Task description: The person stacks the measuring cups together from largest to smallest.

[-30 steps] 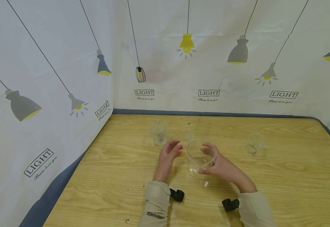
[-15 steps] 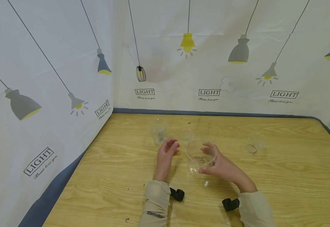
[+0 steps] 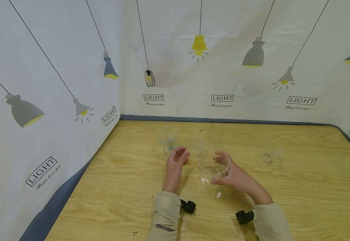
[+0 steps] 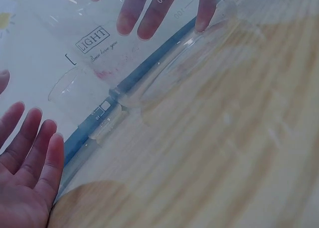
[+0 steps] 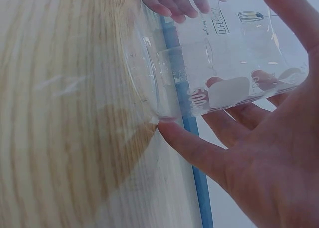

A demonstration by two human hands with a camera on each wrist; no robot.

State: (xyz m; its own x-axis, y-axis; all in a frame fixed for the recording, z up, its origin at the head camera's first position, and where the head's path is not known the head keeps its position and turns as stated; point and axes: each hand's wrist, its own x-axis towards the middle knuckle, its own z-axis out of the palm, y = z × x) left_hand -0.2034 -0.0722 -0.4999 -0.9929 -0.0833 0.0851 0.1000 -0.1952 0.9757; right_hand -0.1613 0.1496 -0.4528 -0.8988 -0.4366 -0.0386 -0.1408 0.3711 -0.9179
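Note:
A large clear glass beaker [image 3: 206, 175] with white markings stands on the wooden table in front of the person. The right hand [image 3: 232, 175] holds its right side, thumb low near the base and fingers curled round the far wall. In the right wrist view, part of a "500" mark shows on the beaker [image 5: 199, 96]. To the left of the beaker, the left hand [image 3: 176, 164] is held apart from it with loosely bent fingers and nothing in them. Behind the beaker is a small clear beaker [image 3: 198, 143], faintly visible and also seen in the left wrist view.
Clear glassware [image 3: 167, 134] stands at the back left, beyond the left hand. Another clear vessel [image 3: 272, 149] is at the right; whether it stands or lies I cannot tell. A white sheet [image 3: 175, 67] printed with lamps walls off the table's [image 3: 313, 187] back and left.
The left hand has drawn slightly left, widening its gap to the large beaker. The right hand and beaker stay in place.

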